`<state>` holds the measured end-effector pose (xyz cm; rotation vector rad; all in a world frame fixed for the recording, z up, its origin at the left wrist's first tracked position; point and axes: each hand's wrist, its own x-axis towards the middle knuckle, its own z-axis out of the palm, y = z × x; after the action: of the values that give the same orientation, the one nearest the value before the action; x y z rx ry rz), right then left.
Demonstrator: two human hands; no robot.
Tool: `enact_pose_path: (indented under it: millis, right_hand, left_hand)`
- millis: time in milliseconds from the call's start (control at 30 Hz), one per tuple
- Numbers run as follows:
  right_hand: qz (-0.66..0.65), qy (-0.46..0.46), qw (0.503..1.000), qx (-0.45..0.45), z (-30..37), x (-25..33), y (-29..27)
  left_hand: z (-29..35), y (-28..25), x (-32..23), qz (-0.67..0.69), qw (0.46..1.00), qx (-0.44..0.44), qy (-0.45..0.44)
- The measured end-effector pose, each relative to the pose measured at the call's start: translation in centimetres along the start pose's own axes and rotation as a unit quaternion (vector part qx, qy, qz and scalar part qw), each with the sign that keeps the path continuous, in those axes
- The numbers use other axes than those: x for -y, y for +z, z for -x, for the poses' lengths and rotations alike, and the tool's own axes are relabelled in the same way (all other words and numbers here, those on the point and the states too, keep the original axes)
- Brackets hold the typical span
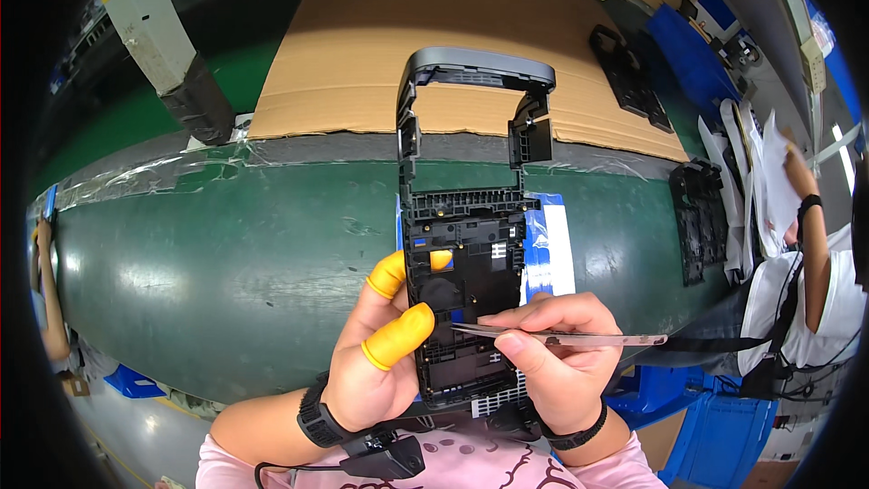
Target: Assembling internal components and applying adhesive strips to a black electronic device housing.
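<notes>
A black plastic housing frame (pixel 480 258), with a large open window in its upper half, is held up over the green table. My left hand (pixel 368 367) grips its left edge, with yellow finger cots on the thumb and a finger. Metal tweezers (pixel 588 340) are pinched between the thumb and fingers of my right hand (pixel 566 353). Their tips reach into the lower part of the housing, near the left thumb. Whether the tips hold anything is too small to tell. A blue and white sheet (pixel 552 244) lies behind the housing.
Brown cardboard (pixel 344 54) covers the far side of the green table (pixel 181 263). More black plastic parts (pixel 699 222) lie at the right and on the cardboard. A grey-white post (pixel 154 36) stands far left. Other people's arms (pixel 815 244) show at both sides; blue bins (pixel 720 435) stand lower right.
</notes>
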<state>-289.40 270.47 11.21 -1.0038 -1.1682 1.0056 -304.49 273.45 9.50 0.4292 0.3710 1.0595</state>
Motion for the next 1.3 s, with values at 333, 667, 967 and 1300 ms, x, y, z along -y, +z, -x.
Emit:
enact_pose_path:
  millis: [333, 667, 967, 1300]
  right_hand:
    - [-0.03, 0.004, 0.999, -0.015, -0.3, -0.48, 0.3]
    - [-0.023, 0.015, 1.0, 0.007, -0.48, -0.76, 0.0]
    - [-0.027, 0.013, 1.0, 0.005, -0.55, -0.98, -0.04]
    - [-0.014, 0.004, 1.0, 0.01, -0.55, -0.81, -0.06]
  left_hand:
    - [-0.07, 0.27, 0.09, -0.035, 0.999, -0.033, 0.022]
    - [-0.12, -0.12, 0.01, -0.017, 0.999, -0.022, 0.02]
    - [-0.11, -0.3, 0.12, -0.016, 0.999, -0.023, 0.023]
    - [-0.15, -0.34, 0.06, -0.008, 1.0, -0.01, 0.017]
